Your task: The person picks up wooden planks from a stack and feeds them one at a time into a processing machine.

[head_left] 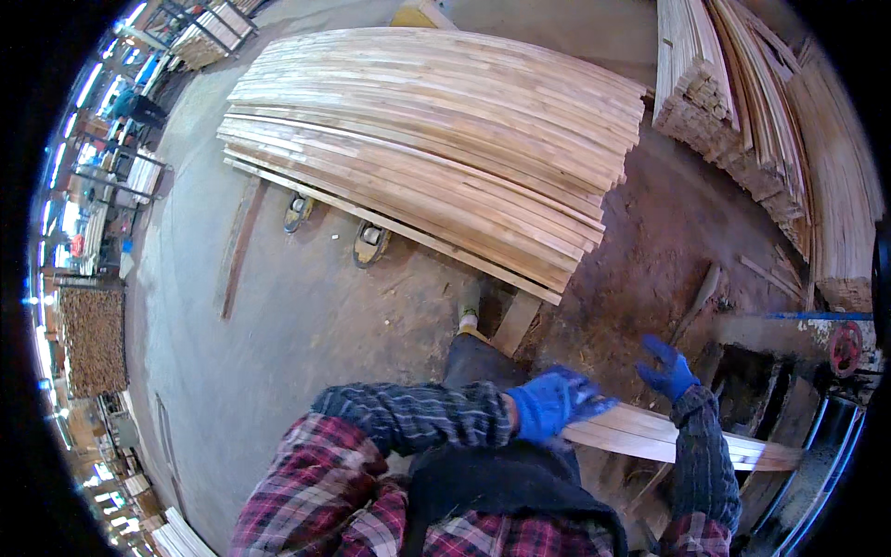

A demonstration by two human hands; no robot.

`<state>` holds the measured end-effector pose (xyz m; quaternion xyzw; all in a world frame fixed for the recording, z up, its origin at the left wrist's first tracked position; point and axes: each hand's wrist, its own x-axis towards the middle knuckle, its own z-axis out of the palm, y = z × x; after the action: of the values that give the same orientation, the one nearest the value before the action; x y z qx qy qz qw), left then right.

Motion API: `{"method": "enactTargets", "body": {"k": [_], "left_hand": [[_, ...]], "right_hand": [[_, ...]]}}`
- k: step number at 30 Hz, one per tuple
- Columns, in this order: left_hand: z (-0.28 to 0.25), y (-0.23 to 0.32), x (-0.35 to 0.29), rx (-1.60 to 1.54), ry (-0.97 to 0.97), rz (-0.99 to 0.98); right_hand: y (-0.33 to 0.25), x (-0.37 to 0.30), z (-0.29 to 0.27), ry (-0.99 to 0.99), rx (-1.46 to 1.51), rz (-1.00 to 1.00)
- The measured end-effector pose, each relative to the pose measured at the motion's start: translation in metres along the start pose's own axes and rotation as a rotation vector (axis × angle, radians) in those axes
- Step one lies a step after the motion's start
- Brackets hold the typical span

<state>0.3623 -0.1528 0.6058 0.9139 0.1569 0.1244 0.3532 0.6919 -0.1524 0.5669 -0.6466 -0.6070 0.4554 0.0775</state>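
The left hand [557, 406], blue-gloved, was held across the body, back upward, its fingers pointed right; whether anything was gripped by them could not be told. The left end of the pale boards [668, 434] was seen just beside those fingers, with the long axis slanted rightward and slightly down; this end was approached more closely by the left hand. Farther right, the right hand [666, 369] was raised beyond the boards, its fingers spread wide and empty.
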Motion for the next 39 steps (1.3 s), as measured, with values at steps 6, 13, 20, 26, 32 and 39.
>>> {"method": "enactTargets", "body": {"k": [6,13,20,26,32,39], "left_hand": [[-0.019,-0.128,0.026,-0.703,0.122,-0.211],[0.045,-0.461,-0.135,-1.652,0.398,-1.047],[0.005,-0.68,-0.236,-1.464,1.299,-1.498],[0.022,-0.761,-0.233,-1.617,1.471,-1.36],[0.052,-0.775,-0.241,-1.602,1.441,-1.224],[0.054,-0.747,-0.284,-1.51,1.565,-1.188]], "right_hand": [[0.088,0.13,0.07,-0.061,0.24,0.124],[0.256,0.256,0.206,0.038,0.18,0.514],[0.218,0.435,0.26,0.453,0.964,0.643],[0.233,0.462,0.264,0.33,0.998,0.733],[0.269,0.442,0.271,0.297,1.199,0.619],[0.209,0.425,0.276,0.239,1.226,0.946]]}}
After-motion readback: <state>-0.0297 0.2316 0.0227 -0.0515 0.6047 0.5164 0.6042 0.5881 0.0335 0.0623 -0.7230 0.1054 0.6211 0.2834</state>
